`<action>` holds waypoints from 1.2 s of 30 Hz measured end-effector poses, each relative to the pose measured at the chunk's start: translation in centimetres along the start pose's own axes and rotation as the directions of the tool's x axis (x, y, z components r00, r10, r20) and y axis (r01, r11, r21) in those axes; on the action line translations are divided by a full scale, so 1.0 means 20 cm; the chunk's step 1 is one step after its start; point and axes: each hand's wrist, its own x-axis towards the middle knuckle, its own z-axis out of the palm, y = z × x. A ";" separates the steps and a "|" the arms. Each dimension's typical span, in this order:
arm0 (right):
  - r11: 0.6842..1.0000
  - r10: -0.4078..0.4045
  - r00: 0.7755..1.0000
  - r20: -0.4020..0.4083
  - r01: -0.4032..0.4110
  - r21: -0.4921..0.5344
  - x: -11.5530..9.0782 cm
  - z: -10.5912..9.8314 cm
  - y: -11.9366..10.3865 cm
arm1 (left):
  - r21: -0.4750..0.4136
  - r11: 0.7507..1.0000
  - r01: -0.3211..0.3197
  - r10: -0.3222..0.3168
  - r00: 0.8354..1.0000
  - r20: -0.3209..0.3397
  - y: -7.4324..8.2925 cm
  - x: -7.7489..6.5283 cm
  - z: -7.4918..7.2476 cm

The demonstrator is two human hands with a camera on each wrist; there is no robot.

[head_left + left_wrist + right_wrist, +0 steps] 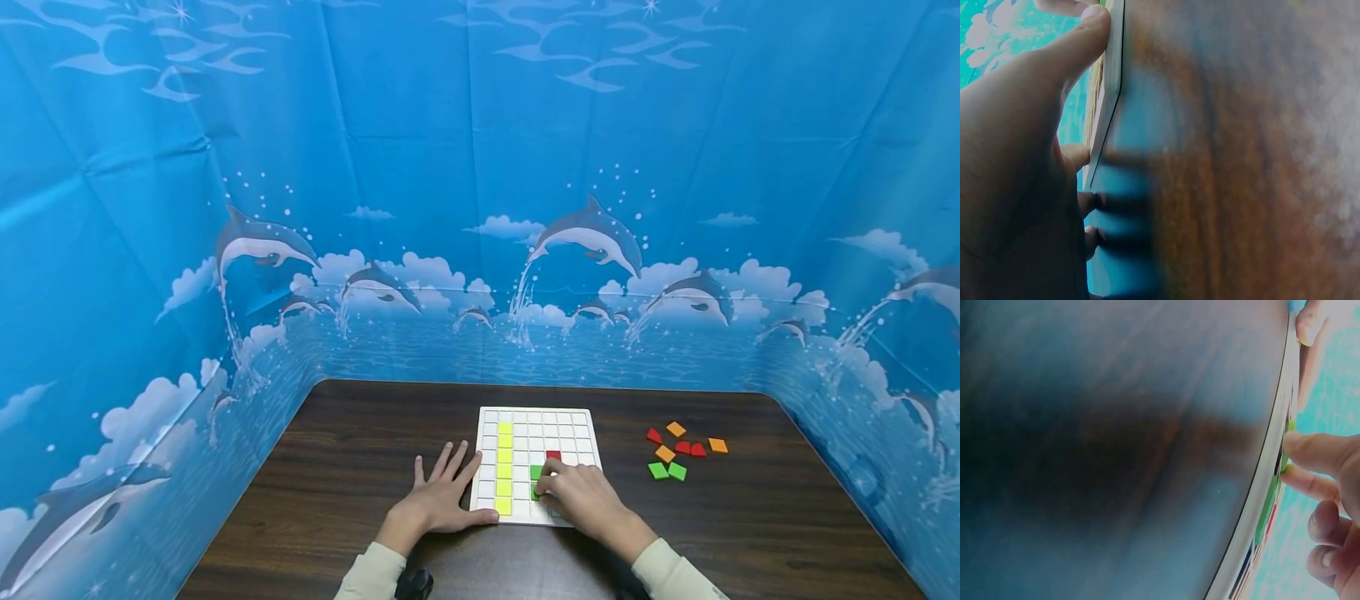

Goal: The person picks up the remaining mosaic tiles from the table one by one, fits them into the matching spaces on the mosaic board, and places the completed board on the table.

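A white gridded board [570, 419] lies on the table, with a column of several yellow tiles [504, 472] along its left part. My left hand [441, 502] rests spread at the board's left edge, its thumb touching the near-left corner; the left wrist view shows that thumb [1088, 34] against the edge. Over the board's near right part, my right hand [588, 500] pinches a green tile [1285, 453] between thumb and finger, low at the surface. Another green tile [536, 472] and a red tile [553, 455] sit just beyond the fingers. The right hand hides some cells.
Right of the board lie loose tiles: several orange [676, 429] and red [682, 447] ones, and two green ones [657, 472]. The dark wooden table [360, 433] is enclosed by a blue dolphin-print curtain [420, 167].
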 end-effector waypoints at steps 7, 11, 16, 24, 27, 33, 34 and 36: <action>0.986 -0.059 0.998 0.023 0.062 -0.156 0.01 -0.03 -0.04 | -0.010 1.000 -0.024 0.024 0.999 -0.024 -0.02 0.01 0.02; 0.992 -0.051 0.997 0.060 0.057 -0.109 0.00 -0.05 -0.04 | 0.009 1.000 -0.020 0.020 1.000 -0.023 -0.03 0.02 0.04; 0.998 -0.046 0.996 0.073 0.049 -0.044 -0.01 -0.05 -0.02 | 0.011 1.000 -0.023 0.024 0.999 -0.025 -0.03 0.02 0.03; 1.000 -0.018 0.994 0.105 0.016 0.022 -0.03 -0.05 0.00 | 0.014 1.000 0.009 -0.009 1.000 -0.006 -0.01 0.02 0.02; 0.999 0.002 0.993 0.120 -0.008 0.054 -0.03 -0.06 0.01 | 0.010 1.000 -0.001 0.001 1.000 -0.012 -0.01 0.01 0.02; 0.995 0.058 0.995 0.081 -0.064 0.071 -0.06 -0.09 0.06 | 0.001 1.000 -0.017 0.017 1.000 -0.024 0.00 0.00 0.00; 0.994 0.074 0.995 0.072 -0.079 0.069 -0.06 -0.09 0.07 | 0.001 1.000 -0.020 0.020 0.999 -0.026 0.00 0.00 0.00; 0.992 0.108 0.992 0.058 -0.112 0.064 -0.08 -0.10 0.10 | 0.005 1.000 -0.025 0.025 0.999 -0.027 0.01 0.00 0.00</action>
